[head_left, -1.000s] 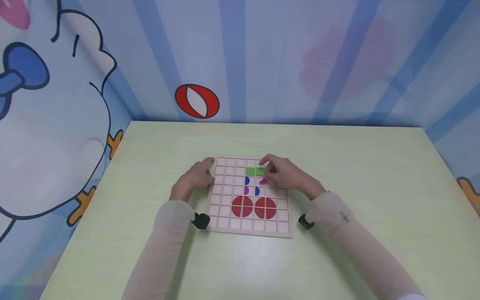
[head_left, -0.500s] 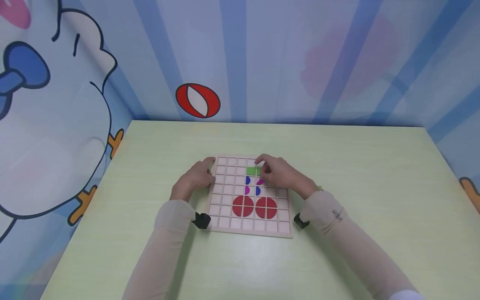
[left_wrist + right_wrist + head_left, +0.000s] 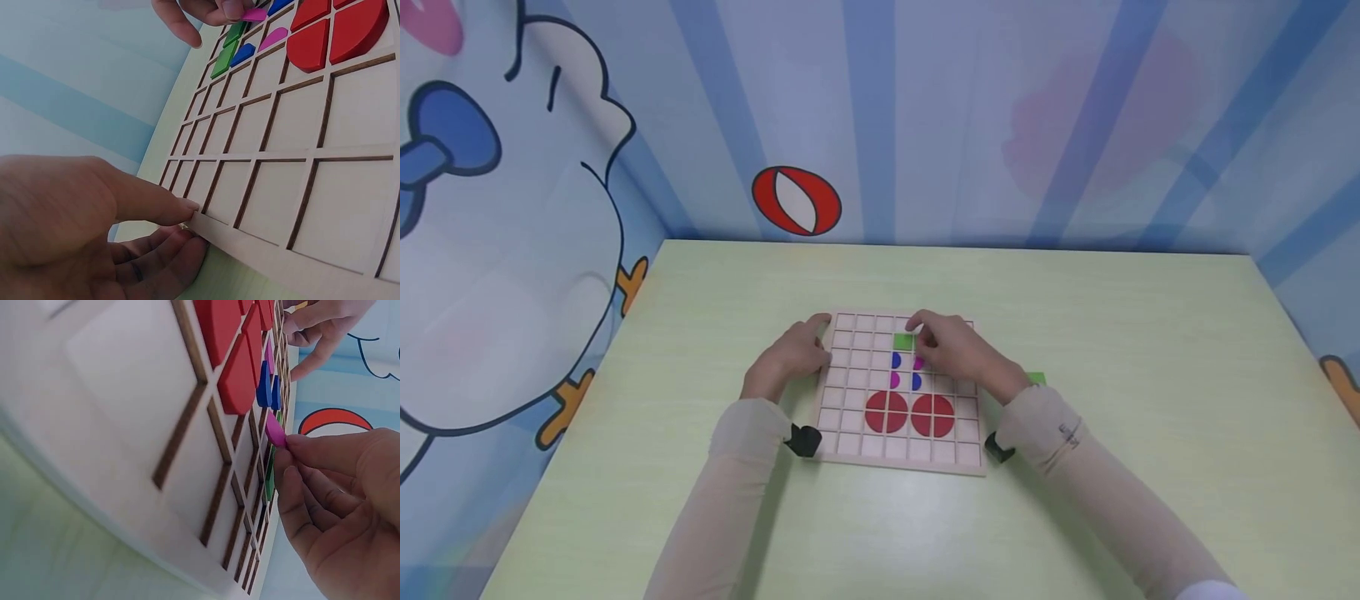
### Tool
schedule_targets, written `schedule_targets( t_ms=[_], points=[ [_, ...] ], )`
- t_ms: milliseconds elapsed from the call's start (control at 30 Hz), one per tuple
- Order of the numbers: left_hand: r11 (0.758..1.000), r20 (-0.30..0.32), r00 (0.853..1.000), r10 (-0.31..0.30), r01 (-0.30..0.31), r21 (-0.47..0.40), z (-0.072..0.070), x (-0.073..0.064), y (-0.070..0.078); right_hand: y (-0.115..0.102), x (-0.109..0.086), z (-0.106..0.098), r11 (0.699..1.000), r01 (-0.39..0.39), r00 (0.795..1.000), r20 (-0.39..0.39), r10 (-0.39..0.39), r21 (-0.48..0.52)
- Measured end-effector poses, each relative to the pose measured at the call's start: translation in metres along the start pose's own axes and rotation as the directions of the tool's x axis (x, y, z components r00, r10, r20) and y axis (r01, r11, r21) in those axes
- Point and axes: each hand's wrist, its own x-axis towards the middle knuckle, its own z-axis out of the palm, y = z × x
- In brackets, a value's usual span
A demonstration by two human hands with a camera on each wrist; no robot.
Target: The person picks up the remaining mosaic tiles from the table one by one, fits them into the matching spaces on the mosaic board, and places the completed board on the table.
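A wooden grid board lies on the table between my hands. My left hand holds its left edge, thumb on the rim and fingers bent beside and below it. Between thumb and forefinger, my right hand pinches a magenta half-circle piece, held tilted at the cell right of the upper blue half-circle. Below these sit another magenta half-circle and a blue one. A green square lies above; its green neighbour is partly hidden by my right fingers.
Nearer me on the board, red quarter pieces form two circles, a left one and a right one. A green piece shows beside my right wrist on the table. A patterned wall stands behind.
My right hand has shifted slightly left with the magenta half-circle, covering more of the right green square. The green piece by my right wrist has come into sight. My left hand stays put.
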Motion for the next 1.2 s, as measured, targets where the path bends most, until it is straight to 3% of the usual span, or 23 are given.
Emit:
schedule_targets(
  t_ms=[300, 700, 1200],
  points=[
    [1.000, 0.003, 1.000, 0.000, 0.000, 0.004, 0.001, 0.000, -0.001, 0.000, -0.002, 0.004, 1.000, -0.017, 1.000, -0.022, 0.017, 0.009],
    [0.999, 0.001, 1.000, 0.031, -0.031, 0.012, -0.002, -0.001, -0.002, 0.002, -0.006, 0.003, 0.999, 0.044, 0.997, -0.068, -0.044, -0.007],
    [1.000, 0.013, 1.000, 0.026, -0.026, -0.003, -0.002, 0.001, -0.001, 0.019, -0.023, -0.022, 1.000, 0.004, 0.990, -0.138, -0.004, 0.003]
  ],
)
